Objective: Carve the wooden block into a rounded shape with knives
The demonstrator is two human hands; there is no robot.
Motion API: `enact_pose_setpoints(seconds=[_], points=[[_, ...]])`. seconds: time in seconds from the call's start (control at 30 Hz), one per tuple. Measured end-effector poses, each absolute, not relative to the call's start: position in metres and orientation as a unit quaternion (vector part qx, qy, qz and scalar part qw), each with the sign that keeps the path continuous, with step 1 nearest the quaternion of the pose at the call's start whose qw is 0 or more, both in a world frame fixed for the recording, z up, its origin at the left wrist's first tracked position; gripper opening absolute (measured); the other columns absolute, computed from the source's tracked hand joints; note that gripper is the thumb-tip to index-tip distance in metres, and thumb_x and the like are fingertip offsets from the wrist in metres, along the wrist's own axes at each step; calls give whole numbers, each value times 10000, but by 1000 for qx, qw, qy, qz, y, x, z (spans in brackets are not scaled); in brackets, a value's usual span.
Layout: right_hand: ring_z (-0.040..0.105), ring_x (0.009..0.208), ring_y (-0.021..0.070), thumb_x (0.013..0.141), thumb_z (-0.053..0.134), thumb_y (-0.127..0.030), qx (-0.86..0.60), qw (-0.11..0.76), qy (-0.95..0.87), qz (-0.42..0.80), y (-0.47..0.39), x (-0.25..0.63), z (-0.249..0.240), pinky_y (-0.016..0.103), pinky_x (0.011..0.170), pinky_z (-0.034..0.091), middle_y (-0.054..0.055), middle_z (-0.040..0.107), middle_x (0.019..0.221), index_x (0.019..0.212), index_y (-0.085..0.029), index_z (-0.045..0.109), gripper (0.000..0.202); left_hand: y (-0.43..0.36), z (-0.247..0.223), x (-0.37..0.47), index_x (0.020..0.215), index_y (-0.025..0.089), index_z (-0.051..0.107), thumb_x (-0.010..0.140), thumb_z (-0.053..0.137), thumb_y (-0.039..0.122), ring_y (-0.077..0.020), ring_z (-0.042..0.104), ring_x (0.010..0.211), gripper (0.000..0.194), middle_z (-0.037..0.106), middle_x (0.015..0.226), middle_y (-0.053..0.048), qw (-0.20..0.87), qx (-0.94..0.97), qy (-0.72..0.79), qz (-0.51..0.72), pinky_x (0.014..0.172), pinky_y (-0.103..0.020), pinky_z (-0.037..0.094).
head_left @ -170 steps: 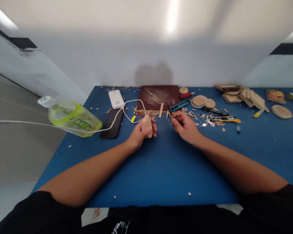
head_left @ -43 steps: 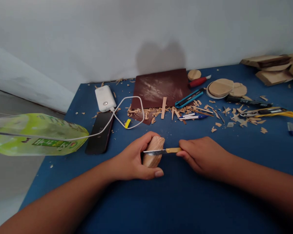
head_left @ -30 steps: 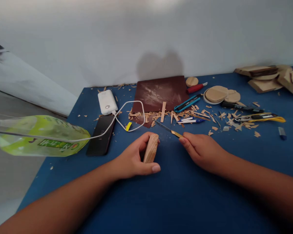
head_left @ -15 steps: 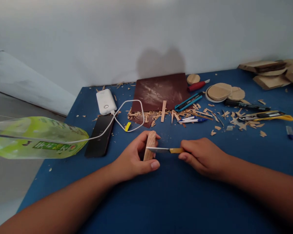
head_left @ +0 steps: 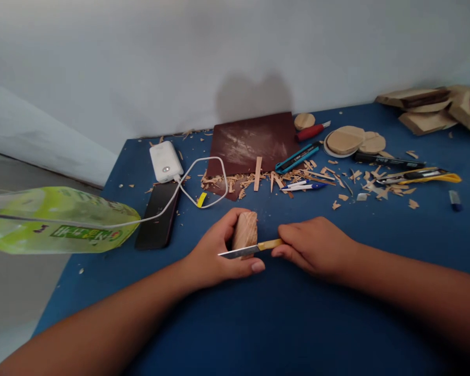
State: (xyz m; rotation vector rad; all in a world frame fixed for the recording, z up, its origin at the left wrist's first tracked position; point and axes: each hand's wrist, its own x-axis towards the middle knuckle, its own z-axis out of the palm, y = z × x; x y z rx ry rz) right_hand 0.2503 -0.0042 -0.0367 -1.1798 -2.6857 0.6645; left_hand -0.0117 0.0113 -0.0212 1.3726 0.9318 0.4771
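Note:
My left hand (head_left: 215, 256) grips a small wooden block (head_left: 245, 228) between the thumb and the fingers, which are partly hidden behind it. The block stands on end, its grained face towards me. My right hand (head_left: 313, 245) is closed round the yellowish handle of a knife (head_left: 238, 252). The blade lies across the lower part of the block, its tip pointing left over my left hand. From this angle I cannot tell whether the edge is cutting into the wood.
Wood shavings surround a brown sandpaper sheet (head_left: 254, 141), a blue cutter (head_left: 300, 156), pens (head_left: 304, 186) and a yellow cutter (head_left: 423, 176). Wooden discs (head_left: 345, 140) and wood blocks (head_left: 419, 107) sit right. Left are a power bank (head_left: 166, 162), phone (head_left: 156, 222) and green plastic bag (head_left: 70, 222).
The knife has moved down and left over the block, its tip now past the block's left side. My left hand has turned the block so more of its broad face shows.

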Motion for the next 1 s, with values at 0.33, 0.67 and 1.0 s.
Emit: enact_pose_setpoints(seconds=[0.33, 0.67, 1.0], points=[[675, 661, 217, 1131, 282, -617, -459, 35, -879, 129, -3, 253, -28, 319, 564, 128, 69, 739, 785, 964, -207, 613, 553, 20, -13, -16, 1245, 217, 524, 782, 896, 460, -157, 501, 857, 642, 546, 1017, -6, 672, 601, 398, 174, 717, -263, 417], [672, 688, 210, 1136, 321, -597, -498, 48, -855, 134, 0, 253, -29, 324, 571, 167, 65, 765, 851, 992, -207, 643, 526, 31, -35, -29, 1270, 197, 539, 767, 885, 594, -144, 464, 727, 728, 513, 863, 16, 682, 592, 380, 200, 628, -269, 346], [708, 715, 228, 1129, 275, -634, -541, 46, -829, 132, -2, 248, -25, 319, 561, 223, 71, 792, 907, 1013, -224, 660, 575, 40, -45, -31, 1197, 199, 556, 781, 878, 581, -106, 413, 691, 650, 483, 882, 27, 710, 556, 362, 236, 630, -262, 334]])
